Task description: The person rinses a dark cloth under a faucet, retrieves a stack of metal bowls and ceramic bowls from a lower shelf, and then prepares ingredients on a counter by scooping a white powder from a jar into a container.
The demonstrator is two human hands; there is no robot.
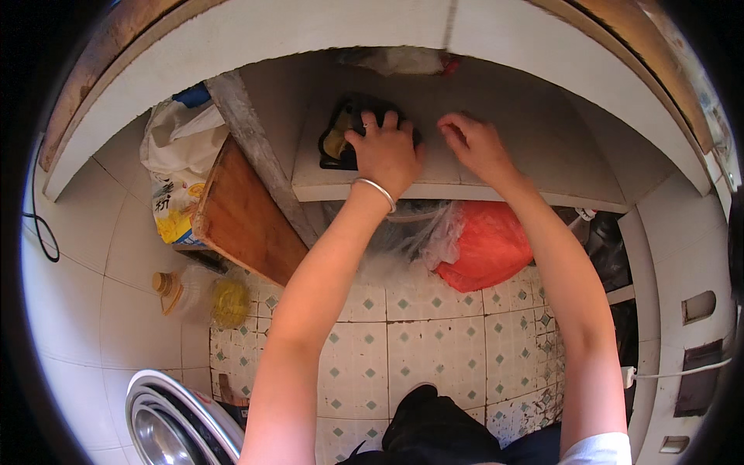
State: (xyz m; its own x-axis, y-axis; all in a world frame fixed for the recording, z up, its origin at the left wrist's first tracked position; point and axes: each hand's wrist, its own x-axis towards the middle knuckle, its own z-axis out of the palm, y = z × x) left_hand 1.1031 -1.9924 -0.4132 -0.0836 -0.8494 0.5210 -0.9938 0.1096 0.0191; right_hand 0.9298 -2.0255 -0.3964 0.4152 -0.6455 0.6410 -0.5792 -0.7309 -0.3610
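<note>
On the left part of a tiled shelf (pixel 500 168) under a counter sits a black-rimmed object with a yellowish area (pixel 335 142); its kind cannot be told. My left hand (pixel 388 148) lies spread on top of it, hiding much of it, with a ring on one finger and a silver bangle at the wrist. To the right, my right hand (pixel 475 139) hovers at the shelf with its fingers curled and nothing seen in them. A pale plastic bag (pixel 401 61) lies farther back, in shadow.
The counter edge (pixel 360 29) arches above. Below the shelf are a red plastic bag (pixel 488 247) and clear plastic. A wooden board (pixel 250 212), white sack (pixel 183 136) and plastic jug (pixel 174 290) are at left, steel basins (pixel 165 433) at lower left.
</note>
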